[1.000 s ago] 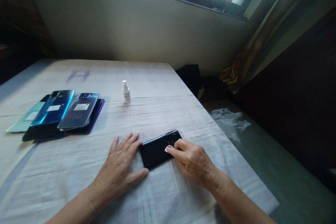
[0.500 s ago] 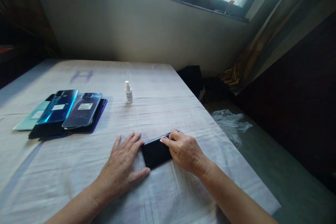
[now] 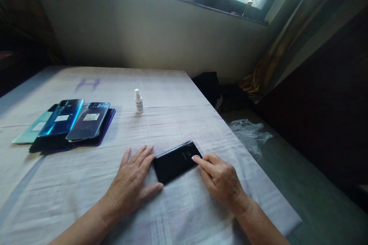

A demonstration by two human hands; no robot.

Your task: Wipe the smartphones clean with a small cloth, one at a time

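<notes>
While spread wide, left hand (image 3: pixel 130 180) against black phone (image 3: pixel 171 164); right hand (image 3: pixel 222 179) in tight pinch on pale pad (image 3: pixel 195 157).

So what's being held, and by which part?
The right hand pinches a small pale pad; exactly where is hidden. The left hand touches the black phone.

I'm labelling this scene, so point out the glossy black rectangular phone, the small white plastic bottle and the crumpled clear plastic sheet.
Glossy black rectangular phone (image 3: pixel 176 161): head view, middle of its back.
Small white plastic bottle (image 3: pixel 139 103): head view, its body.
Crumpled clear plastic sheet (image 3: pixel 249 133): head view, its middle.
</notes>
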